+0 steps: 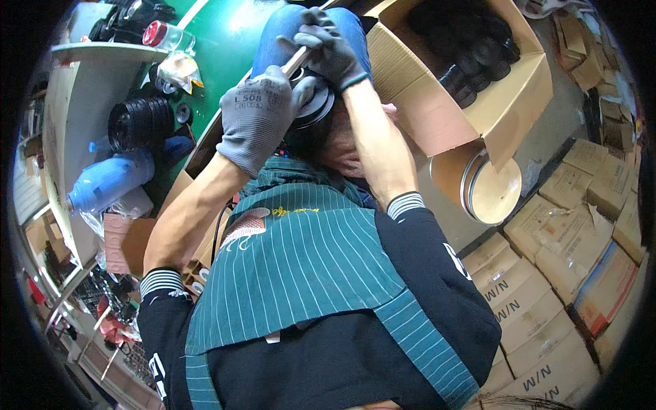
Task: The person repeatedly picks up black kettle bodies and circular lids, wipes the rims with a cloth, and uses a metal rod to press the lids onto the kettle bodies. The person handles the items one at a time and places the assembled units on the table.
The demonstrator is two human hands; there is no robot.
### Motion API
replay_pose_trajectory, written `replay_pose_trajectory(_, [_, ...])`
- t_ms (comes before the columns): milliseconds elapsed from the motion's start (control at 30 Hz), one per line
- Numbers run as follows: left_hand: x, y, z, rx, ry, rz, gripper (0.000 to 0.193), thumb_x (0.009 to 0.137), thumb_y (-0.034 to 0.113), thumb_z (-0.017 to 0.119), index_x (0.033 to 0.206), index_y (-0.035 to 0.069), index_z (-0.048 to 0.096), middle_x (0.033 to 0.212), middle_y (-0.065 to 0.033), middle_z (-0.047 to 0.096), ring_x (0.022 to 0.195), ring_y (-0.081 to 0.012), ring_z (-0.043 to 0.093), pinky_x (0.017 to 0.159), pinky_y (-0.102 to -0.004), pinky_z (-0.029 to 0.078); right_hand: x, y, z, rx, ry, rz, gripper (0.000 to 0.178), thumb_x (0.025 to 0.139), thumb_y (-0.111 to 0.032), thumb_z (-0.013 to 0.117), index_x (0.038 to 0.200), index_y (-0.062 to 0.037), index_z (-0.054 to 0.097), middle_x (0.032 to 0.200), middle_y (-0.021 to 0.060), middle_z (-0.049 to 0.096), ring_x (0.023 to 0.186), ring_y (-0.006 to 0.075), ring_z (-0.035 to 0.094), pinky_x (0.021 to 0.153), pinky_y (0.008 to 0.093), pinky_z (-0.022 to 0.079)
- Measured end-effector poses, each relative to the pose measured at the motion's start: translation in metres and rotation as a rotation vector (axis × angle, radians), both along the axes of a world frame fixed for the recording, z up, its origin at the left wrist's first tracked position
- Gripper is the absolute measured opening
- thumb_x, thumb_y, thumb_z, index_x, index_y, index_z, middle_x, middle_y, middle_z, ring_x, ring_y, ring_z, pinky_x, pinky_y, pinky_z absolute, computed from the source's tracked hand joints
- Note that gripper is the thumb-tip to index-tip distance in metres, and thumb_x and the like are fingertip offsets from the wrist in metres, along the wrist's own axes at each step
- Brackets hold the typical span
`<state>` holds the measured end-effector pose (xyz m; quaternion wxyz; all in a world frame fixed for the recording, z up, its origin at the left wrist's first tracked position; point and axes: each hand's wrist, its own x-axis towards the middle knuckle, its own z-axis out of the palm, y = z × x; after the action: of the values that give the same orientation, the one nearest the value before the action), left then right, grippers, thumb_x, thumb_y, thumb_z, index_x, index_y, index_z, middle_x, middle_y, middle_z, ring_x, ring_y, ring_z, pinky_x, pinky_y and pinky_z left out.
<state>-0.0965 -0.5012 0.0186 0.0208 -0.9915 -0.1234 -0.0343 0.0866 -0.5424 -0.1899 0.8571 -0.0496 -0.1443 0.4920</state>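
Note:
My left hand [260, 113], in a grey knitted glove, is closed at the near end of a pale, narrow bar [295, 63]. Its thumb reaches over a stack of dark round discs [316, 113] just below the bar. My right hand [328, 51], gloved the same way, has its fingers curled round the bar's far end. Both hands are close together in front of my blue-jeaned legs [277, 34]. How the bar meets the discs is hidden by the gloves.
An open carton [427, 102] with black round parts [471, 55] stands at right, beside a round drum [499, 191] and stacked cartons [540, 273]. On the left are a green tabletop [225, 34], a red-lidded jar [167, 35], black ringed parts [140, 123] and a blue bottle [113, 181].

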Motion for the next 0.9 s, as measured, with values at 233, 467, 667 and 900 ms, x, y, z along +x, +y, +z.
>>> replay_pose_trajectory(233, [-0.012,0.025,-0.010,-0.134,-0.134,-0.143,0.044,0.106,0.047,0.064,0.081,0.010,0.066,0.067,-0.0177,0.067,0.058,-0.0379,0.069,0.053,-0.0477,0.053,-0.020,-0.033,0.058,0.218,0.272,0.063,0.048,0.112,-0.028,0.052,0.065,-0.0218,0.041,0.058,-0.0068,0.032,0.054,0.0106,0.033,0.088,0.0325,0.044])
replay_pose_trajectory(467, [-0.008,0.038,-0.009,-0.139,0.000,-0.156,0.035,0.111,0.037,0.059,0.091,0.013,0.074,0.075,-0.0163,0.069,0.062,-0.0390,0.069,0.053,-0.0484,0.052,-0.036,-0.057,0.069,0.258,0.308,0.041,0.054,0.113,-0.034,0.048,0.062,-0.0228,0.037,0.058,-0.0055,0.026,0.059,0.0121,0.030,0.083,0.0317,0.040])
replay_pose_trajectory(667, [-0.002,0.078,-0.029,-0.378,-0.188,-0.275,0.030,0.107,0.034,0.067,0.093,0.012,0.081,0.070,-0.0216,0.063,0.061,-0.0416,0.065,0.052,-0.0460,0.048,-0.047,-0.060,0.078,0.119,0.125,-0.140,0.054,0.114,-0.034,0.043,0.062,-0.0227,0.033,0.060,-0.0053,0.021,0.062,0.0129,0.027,0.078,0.0347,0.035])
replay_pose_trajectory(900, [0.011,0.103,-0.045,-0.622,-0.108,-0.338,0.022,0.106,0.025,0.069,0.112,0.010,0.084,0.072,-0.0234,0.064,0.052,-0.0327,0.061,0.052,-0.0394,0.048,-0.061,-0.071,0.082,0.086,0.127,-0.269,0.053,0.113,-0.029,0.043,0.062,-0.0223,0.032,0.059,-0.0040,0.020,0.061,0.0143,0.026,0.076,0.0352,0.034])
